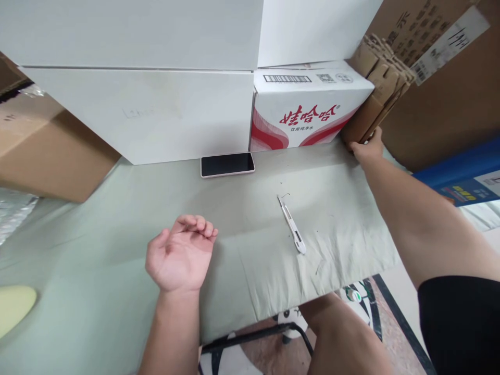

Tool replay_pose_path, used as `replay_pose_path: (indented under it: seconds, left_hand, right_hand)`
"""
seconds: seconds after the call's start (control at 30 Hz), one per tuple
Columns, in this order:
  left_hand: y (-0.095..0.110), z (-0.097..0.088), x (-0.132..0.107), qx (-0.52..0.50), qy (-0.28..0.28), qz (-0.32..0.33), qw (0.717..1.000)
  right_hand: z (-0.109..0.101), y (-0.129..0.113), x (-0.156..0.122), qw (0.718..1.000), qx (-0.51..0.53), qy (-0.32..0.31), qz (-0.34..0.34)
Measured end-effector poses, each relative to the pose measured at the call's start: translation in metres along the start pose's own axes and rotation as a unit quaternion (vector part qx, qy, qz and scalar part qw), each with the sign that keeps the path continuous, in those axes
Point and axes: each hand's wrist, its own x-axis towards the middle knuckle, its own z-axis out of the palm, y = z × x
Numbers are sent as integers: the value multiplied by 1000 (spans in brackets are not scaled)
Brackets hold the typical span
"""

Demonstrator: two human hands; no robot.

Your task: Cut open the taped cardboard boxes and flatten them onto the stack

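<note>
My left hand [180, 253] rests palm up on the pale green cloth [117, 271], fingers loosely curled and holding nothing. My right hand [369, 150] reaches to the far right and grips the lower end of a bundle of folded brown cardboard [380, 83] that leans against a white and red water carton [308, 107]. A white utility knife [291, 225] lies on the cloth between my two arms. A phone [227, 164] with a dark screen lies flat at the foot of the white boxes.
Large white boxes [148, 114] stand stacked along the back. A brown carton [42, 146] sits at the left and a bigger brown box [449, 88] at the right, above a blue box [464, 177]. A yellow object [13, 307] shows at the left edge.
</note>
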Motion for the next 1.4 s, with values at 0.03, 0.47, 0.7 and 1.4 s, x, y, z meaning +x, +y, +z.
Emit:
replay_pose_path:
  seconds: [0.03,0.47,0.7,1.4]
  left_hand:
    - [0,0,0,3,-5,0,1000]
    - [25,-12,-24,-24,-16,43,999]
    - [56,-39,-45,-93,-32,75,992]
    - [106,-108,-52,-94,-40,166,981]
  right_hand:
    - [0,1,-2,1000,5,-5,11]
    - [-87,9,-134,975,53,-147,-159]
    - [-123,-106,-193,909,32,-241,-338]
    - [55,-485,-424,720,98,-281,-627]
